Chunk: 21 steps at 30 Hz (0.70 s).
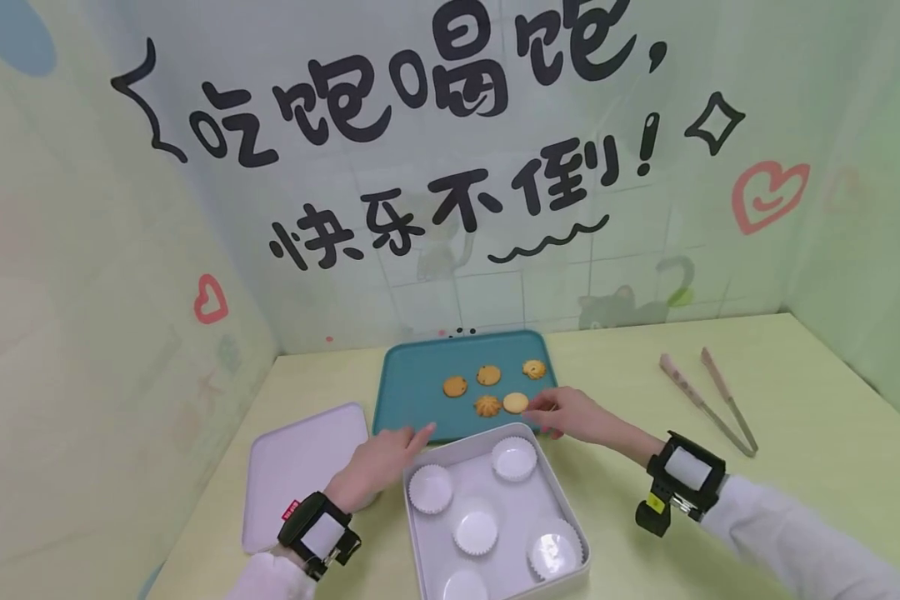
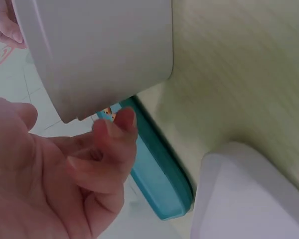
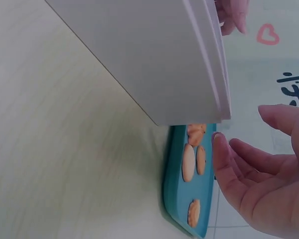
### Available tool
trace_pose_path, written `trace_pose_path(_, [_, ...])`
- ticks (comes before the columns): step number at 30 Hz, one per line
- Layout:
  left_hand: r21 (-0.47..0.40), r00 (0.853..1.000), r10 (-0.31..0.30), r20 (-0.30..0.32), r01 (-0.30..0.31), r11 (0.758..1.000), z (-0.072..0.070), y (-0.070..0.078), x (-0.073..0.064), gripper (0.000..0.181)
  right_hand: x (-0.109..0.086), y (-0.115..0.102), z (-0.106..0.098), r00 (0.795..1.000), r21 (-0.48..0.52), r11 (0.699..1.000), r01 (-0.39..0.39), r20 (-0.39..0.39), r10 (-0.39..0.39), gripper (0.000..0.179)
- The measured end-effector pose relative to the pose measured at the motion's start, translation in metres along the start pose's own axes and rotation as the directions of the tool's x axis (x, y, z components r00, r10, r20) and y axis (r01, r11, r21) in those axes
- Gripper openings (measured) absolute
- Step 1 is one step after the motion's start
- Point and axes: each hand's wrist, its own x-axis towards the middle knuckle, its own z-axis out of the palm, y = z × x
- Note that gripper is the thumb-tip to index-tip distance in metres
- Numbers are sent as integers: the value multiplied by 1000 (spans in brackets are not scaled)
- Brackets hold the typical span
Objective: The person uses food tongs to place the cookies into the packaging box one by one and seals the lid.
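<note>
My left hand [image 1: 378, 467] hovers by the back left corner of a white box [image 1: 487, 433]; its fingers are loosely bent in the left wrist view and hold nothing. My right hand [image 1: 573, 414] is over the front right corner of a teal tray [image 1: 412, 387], close to a pale round cookie [image 1: 515, 402]. In the right wrist view its thumb and fingers [image 3: 229, 172] are apart with nothing between them. Beside the pale cookie lies a flower-shaped cookie [image 1: 487, 406], and several other cookies [image 1: 488, 375] are on the tray. Inside the box stand several white paper cups [image 1: 476, 532].
A pale lilac tray [image 1: 300, 454] lies left of the box, partly behind my left hand. Metal tongs [image 1: 712, 404] with pinkish handles rest spread on the right side of the table [image 1: 787, 492]. Printed wall hangings [image 1: 450, 283] bound the table at the back and sides.
</note>
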Motion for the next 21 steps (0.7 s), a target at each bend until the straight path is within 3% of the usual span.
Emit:
trace_pose_path(3, [-79,995,43,86,-36,996,2,-2,-5,65,0,0,8,999,-19,1000,0,35,1,28])
trace_pose_path(6, [-136,987,92,134,-73,988,4,-5,-7,54,1,3,13,999,-39,999,-1,53,3,25])
trace_pose_path(10, [-158,976,179,128,-158,975,8,-11,-3,33,-1,9,13,998,-45,999,9,65,-6,18])
trace_pose_path(13, [-162,966,238,100,-220,962,13,-14,3,28,-6,12,9,998,-50,999,19,65,-15,16])
trace_pose_path(21, [-192,968,244,61,-229,954,19,3,17,28,-23,18,-8,998,-92,995,28,55,-23,11])
